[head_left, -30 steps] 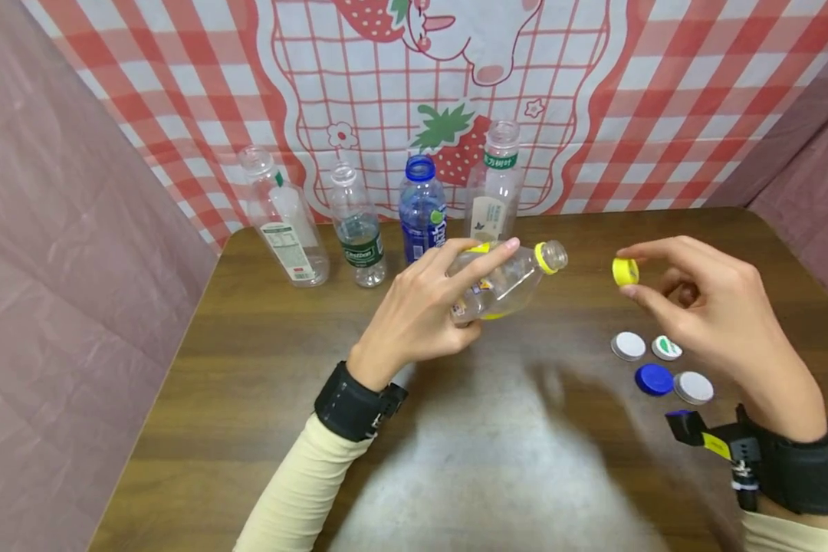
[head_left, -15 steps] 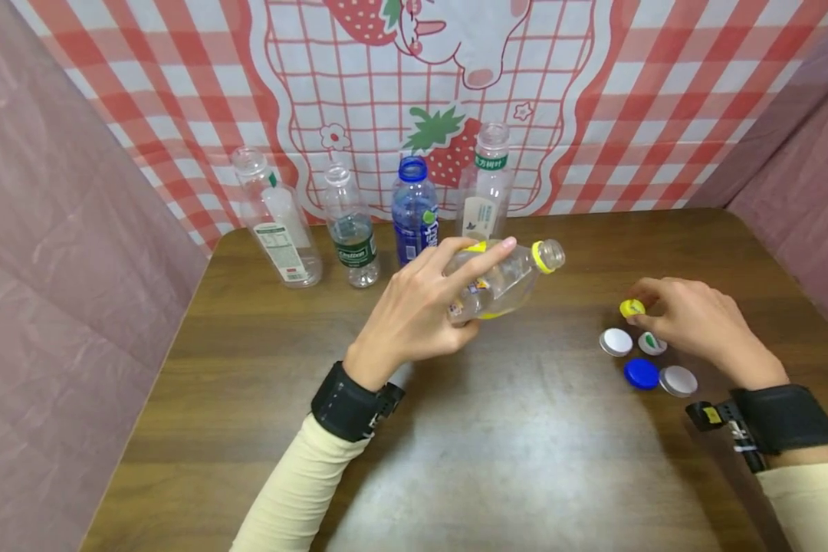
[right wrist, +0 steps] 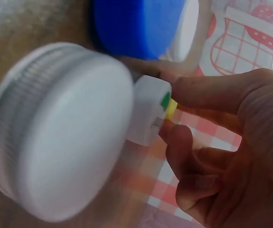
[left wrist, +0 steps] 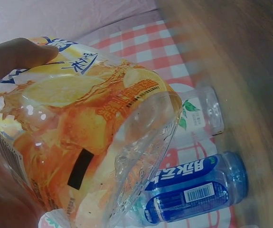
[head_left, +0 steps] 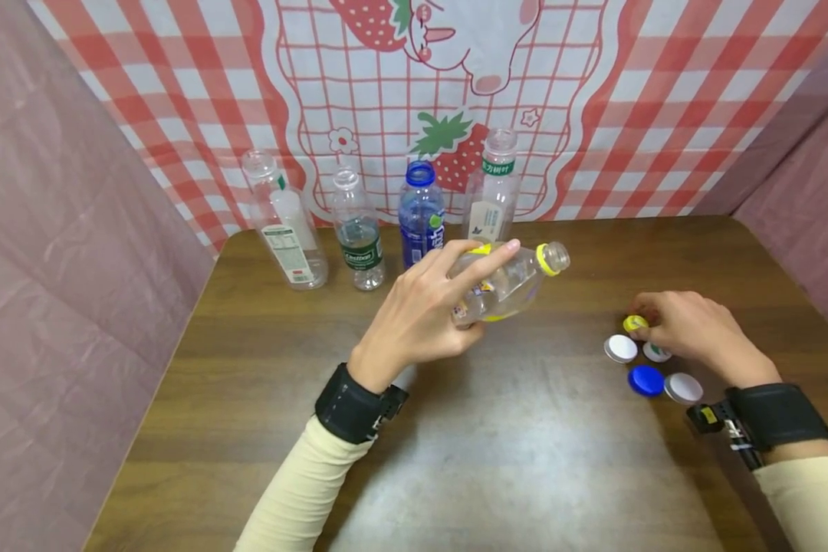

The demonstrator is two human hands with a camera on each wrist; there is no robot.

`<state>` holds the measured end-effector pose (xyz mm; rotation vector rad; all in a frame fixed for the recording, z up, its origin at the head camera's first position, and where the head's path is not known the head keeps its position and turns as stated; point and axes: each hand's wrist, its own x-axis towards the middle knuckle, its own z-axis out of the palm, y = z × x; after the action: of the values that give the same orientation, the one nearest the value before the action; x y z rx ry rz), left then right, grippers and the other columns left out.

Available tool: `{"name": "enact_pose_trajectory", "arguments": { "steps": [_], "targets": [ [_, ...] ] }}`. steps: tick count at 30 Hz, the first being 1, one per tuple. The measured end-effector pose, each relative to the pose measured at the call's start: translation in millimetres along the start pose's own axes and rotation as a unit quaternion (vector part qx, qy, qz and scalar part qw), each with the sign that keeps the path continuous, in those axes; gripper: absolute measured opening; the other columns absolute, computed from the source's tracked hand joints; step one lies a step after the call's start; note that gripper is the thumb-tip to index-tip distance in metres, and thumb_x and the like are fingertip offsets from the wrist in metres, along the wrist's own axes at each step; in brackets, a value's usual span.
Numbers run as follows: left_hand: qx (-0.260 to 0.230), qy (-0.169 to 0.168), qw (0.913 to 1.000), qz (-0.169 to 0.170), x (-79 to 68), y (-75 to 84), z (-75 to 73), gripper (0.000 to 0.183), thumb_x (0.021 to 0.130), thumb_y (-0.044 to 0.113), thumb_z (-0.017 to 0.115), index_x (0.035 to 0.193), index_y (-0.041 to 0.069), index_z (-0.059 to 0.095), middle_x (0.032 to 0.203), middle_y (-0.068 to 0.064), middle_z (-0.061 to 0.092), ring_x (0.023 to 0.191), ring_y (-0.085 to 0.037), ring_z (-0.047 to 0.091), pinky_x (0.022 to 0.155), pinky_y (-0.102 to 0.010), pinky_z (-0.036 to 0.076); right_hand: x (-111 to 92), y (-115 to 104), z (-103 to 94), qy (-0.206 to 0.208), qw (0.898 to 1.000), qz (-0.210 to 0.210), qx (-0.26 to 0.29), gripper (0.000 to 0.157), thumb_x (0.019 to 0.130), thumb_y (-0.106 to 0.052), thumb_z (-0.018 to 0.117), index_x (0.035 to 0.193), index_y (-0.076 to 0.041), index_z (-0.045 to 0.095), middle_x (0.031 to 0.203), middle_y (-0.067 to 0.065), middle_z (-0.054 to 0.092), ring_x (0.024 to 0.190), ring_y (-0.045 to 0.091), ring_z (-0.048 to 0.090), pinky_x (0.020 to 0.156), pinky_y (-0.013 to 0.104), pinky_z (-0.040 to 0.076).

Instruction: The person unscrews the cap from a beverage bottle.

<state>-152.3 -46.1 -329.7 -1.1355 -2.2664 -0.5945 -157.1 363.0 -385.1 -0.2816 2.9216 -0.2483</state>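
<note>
My left hand (head_left: 421,307) grips a clear plastic bottle (head_left: 514,284) with yellow bands, tilted so its uncapped neck points right. In the left wrist view the orange label (left wrist: 79,109) of this bottle fills much of the frame. Over at the right of the table, my right hand (head_left: 690,326) pinches a yellow bottle cap (head_left: 635,323) low at the tabletop, just behind the other caps. A white cap with a green mark (head_left: 657,353) lies right beside those fingers. In the right wrist view the yellow cap (right wrist: 172,109) is mostly hidden behind that white one (right wrist: 148,109).
Two more white caps (head_left: 621,349) (head_left: 683,389) and a blue cap (head_left: 645,380) lie on the wooden table (head_left: 497,452). Along the back stand uncapped bottles: two clear ones (head_left: 290,238) (head_left: 361,245) at left, a blue one (head_left: 419,215), and a tall clear one (head_left: 493,199). A checked cloth (head_left: 662,115) hangs behind.
My right hand has carried the yellow cap away from the bottle neck, down to the table beside the other caps. The left hand and its bottle have stayed nearly still.
</note>
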Motion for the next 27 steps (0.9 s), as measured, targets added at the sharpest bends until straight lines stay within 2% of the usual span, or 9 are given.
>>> {"name": "enact_pose_trajectory", "arguments": {
  "steps": [4, 6, 8, 12, 17, 23, 27],
  "targets": [
    [-0.002, -0.005, 1.0, -0.001, -1.0, 0.4, 0.6, 0.097, 0.07, 0.026, 0.079, 0.159, 0.032, 0.038, 0.137, -0.005, 0.056, 0.099, -0.014, 0.054, 0.076, -0.028, 0.047, -5.3, 2.8, -8.5, -0.002, 1.0, -0.002, 0.025, 0.046, 0.087, -0.032, 0.08, 0.124, -0.007, 0.07, 0.11, 0.022, 0.075, 0.097, 0.042, 0.069, 0.066, 0.052, 0.054],
    [-0.003, -0.007, 1.0, -0.001, -1.3, 0.6, 1.1, 0.097, 0.071, 0.027, 0.079, 0.159, 0.032, 0.038, 0.137, -0.004, 0.056, 0.099, -0.014, 0.054, 0.075, -0.028, 0.047, -10.5, 0.6, -15.8, 0.016, 0.999, -0.004, 0.032, 0.046, 0.087, -0.03, 0.08, 0.126, -0.007, 0.069, 0.111, 0.022, 0.074, 0.099, 0.043, 0.069, 0.067, 0.051, 0.053],
    [-0.001, -0.006, 1.0, -0.002, -1.4, 0.4, 1.1, 0.097, 0.071, 0.028, 0.079, 0.159, 0.031, 0.038, 0.137, -0.004, 0.057, 0.099, -0.014, 0.055, 0.076, -0.028, 0.048, -14.8, -7.6, -23.8, 0.047, 0.998, -0.012, 0.034, 0.042, 0.087, -0.026, 0.08, 0.123, -0.007, 0.07, 0.11, 0.02, 0.075, 0.096, 0.04, 0.07, 0.065, 0.046, 0.052],
    [0.0, -0.005, 1.0, -0.007, -0.4, -1.5, 0.3, 0.099, 0.071, 0.029, 0.082, 0.159, 0.031, 0.037, 0.137, -0.004, 0.056, 0.102, -0.014, 0.056, 0.08, -0.029, 0.049, -18.8, -42.6, -39.3, 0.113, 0.992, -0.038, 0.033, 0.03, 0.087, -0.023, 0.081, 0.114, -0.012, 0.073, 0.101, 0.009, 0.077, 0.081, 0.024, 0.071, 0.059, 0.033, 0.044],
    [-0.006, 0.0, 0.9997, -0.022, 0.8, -4.5, 0.3, 0.102, 0.07, 0.031, 0.086, 0.159, 0.031, 0.035, 0.138, -0.005, 0.055, 0.108, -0.015, 0.057, 0.083, -0.031, 0.052, -14.7, -90.7, -49.1, 0.16, 0.983, -0.074, 0.054, 0.02, 0.085, -0.024, 0.084, 0.103, -0.02, 0.076, 0.09, -0.002, 0.077, 0.072, 0.012, 0.069, 0.058, 0.03, 0.042],
    [-0.004, 0.031, 0.9975, -0.063, -1.0, -8.3, -0.1, 0.105, 0.069, 0.031, 0.089, 0.159, 0.03, 0.036, 0.139, -0.008, 0.056, 0.117, -0.021, 0.06, 0.092, -0.036, 0.054, -10.7, -134.2, -52.8, 0.242, 0.957, -0.139, 0.074, 0.013, 0.081, -0.024, 0.087, 0.089, -0.025, 0.077, 0.077, -0.01, 0.072, 0.065, 0.001, 0.061, 0.056, 0.026, 0.041],
    [0.001, 0.057, 0.9942, -0.091, -4.1, -12.7, -4.2, 0.107, 0.067, 0.03, 0.09, 0.159, 0.031, 0.036, 0.138, -0.009, 0.057, 0.113, -0.023, 0.063, 0.092, -0.036, 0.055, -6.8, -151.3, -55.7, 0.26, 0.949, -0.162, 0.076, 0.013, 0.08, -0.02, 0.087, 0.083, -0.027, 0.077, 0.07, -0.012, 0.069, 0.063, 0.001, 0.059, 0.055, 0.025, 0.041]
  ]
}}
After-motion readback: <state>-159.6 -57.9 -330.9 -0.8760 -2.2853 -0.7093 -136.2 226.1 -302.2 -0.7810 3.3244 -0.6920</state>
